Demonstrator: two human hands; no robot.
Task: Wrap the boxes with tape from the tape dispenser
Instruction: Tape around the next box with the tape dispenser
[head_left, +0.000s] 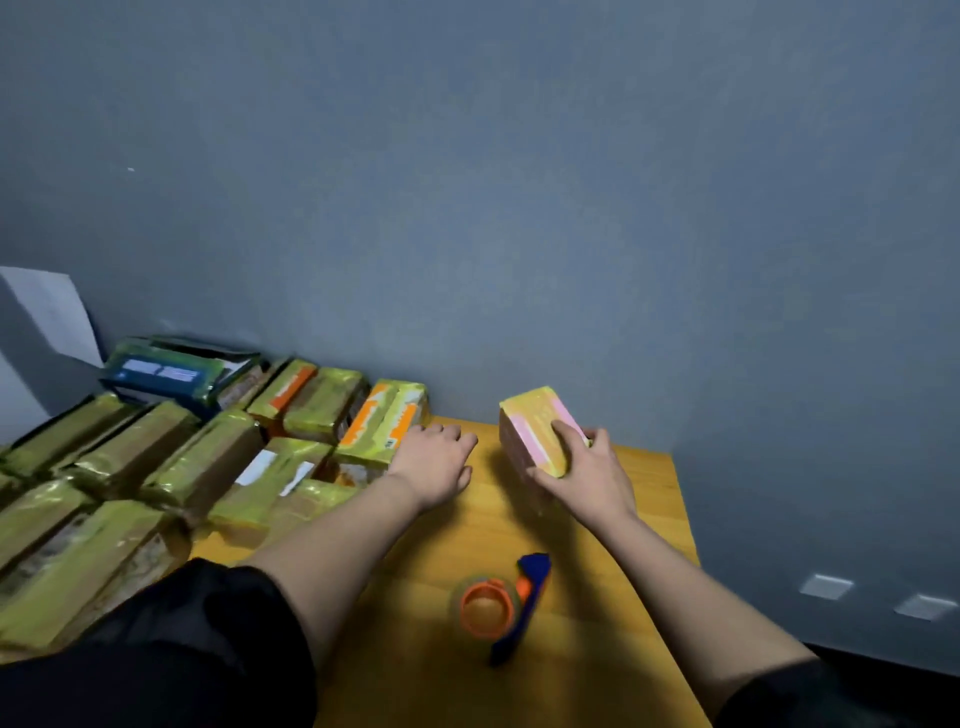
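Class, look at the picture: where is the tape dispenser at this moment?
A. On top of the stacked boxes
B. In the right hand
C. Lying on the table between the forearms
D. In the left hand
C: the tape dispenser lies untouched on the table, while the right hand grips a box.

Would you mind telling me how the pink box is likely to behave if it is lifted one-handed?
The pink box looks stiff: its edges stay straight under the right hand. Its glossy wrap may be slippery. It is probably light, since the fingers span it easily.
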